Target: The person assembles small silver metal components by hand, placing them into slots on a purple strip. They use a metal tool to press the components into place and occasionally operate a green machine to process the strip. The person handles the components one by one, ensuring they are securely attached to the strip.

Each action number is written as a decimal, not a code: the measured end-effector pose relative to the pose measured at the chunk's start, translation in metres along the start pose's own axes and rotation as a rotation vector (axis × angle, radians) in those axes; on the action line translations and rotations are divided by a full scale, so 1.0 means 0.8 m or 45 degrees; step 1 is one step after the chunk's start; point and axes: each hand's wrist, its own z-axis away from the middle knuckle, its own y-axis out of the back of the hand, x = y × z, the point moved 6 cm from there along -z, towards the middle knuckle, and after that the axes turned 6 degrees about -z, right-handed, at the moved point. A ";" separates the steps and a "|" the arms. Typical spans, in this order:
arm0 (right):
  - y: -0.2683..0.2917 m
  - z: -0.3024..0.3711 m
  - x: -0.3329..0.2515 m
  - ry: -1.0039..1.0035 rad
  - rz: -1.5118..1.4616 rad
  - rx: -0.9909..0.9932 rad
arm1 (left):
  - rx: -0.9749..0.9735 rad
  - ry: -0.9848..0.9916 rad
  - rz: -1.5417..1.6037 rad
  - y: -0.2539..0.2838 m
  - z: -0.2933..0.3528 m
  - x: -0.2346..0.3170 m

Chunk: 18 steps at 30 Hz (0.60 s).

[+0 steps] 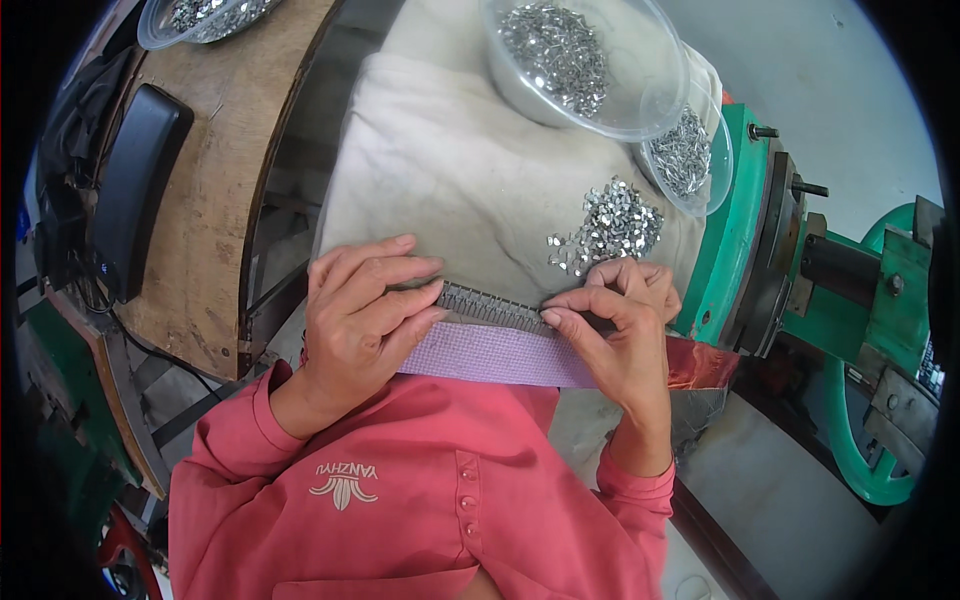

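A narrow dark metal strip with a row of fine teeth or slots [490, 307] lies across the near edge of the cloth-covered surface. My left hand [365, 315] has closed on its left end, thumb and fingers on either side. At the other end, my right hand [615, 310] pinches with thumb and forefinger; whatever is between those fingertips is too small to make out. Just beyond my right hand is a loose pile of small shiny metal pieces [610, 225]. A lilac woven band [490, 354] runs along the edge below the strip.
A clear plastic tub of metal pieces [555, 60] stands at the far side, with a smaller clear tub [685, 150] beside it. Green machinery with a wheel [850, 430] is at the right. On the left, a wooden table [205, 220] carries a black oblong case [140, 190].
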 end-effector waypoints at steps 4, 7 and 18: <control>0.001 -0.003 -0.011 0.030 0.077 -0.003 | 0.016 -0.003 0.000 0.000 -0.001 0.001; 0.003 -0.002 -0.010 0.037 0.083 0.001 | 0.018 -0.005 0.002 0.000 -0.001 0.002; 0.011 0.000 -0.005 0.057 0.056 -0.031 | -0.025 0.021 0.019 0.000 0.001 0.000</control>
